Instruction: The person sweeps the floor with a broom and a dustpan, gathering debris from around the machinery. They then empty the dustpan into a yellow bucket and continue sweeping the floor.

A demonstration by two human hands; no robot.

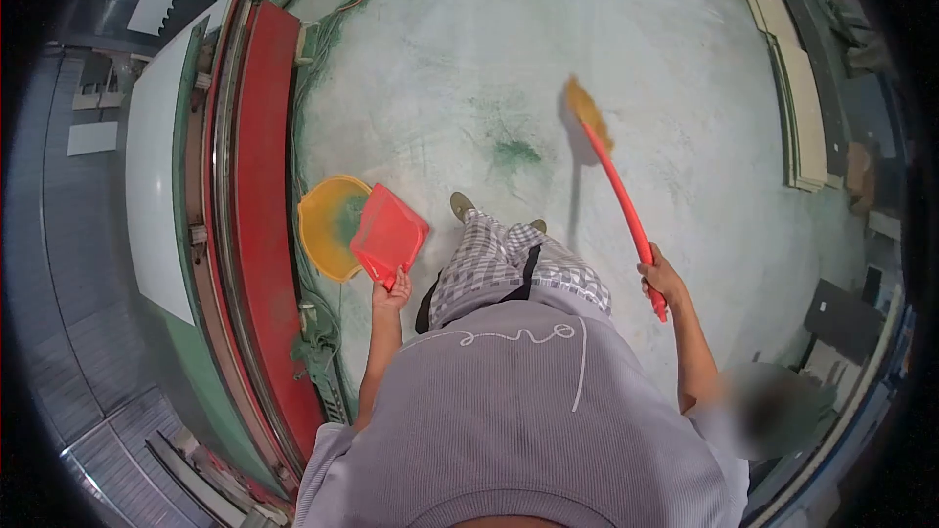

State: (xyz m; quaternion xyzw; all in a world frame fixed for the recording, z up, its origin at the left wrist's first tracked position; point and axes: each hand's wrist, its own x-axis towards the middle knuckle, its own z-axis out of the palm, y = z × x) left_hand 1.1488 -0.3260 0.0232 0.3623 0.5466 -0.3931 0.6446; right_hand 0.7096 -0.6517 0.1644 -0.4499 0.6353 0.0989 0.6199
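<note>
My left hand [393, 290] is closed round the handle of a red dustpan [389, 231], which overlaps the right rim of a yellow basin [323, 252] in this view. Green powder shows inside the basin. Out to the right, my right hand [664, 277] grips the long red handle of a broom [620, 191]. Its tan bristle head [589, 115] points away from me, over the pale floor. A patch of green powder [516, 153] marks the floor ahead of my feet, left of the broom head.
A long red machine beam [262, 196] with a white panel [156, 176] runs along the left. Cables [337, 15] trail on the floor beside it. Cream boards [804, 103] are stacked at the right, and a dark panel [843, 321] lies lower right.
</note>
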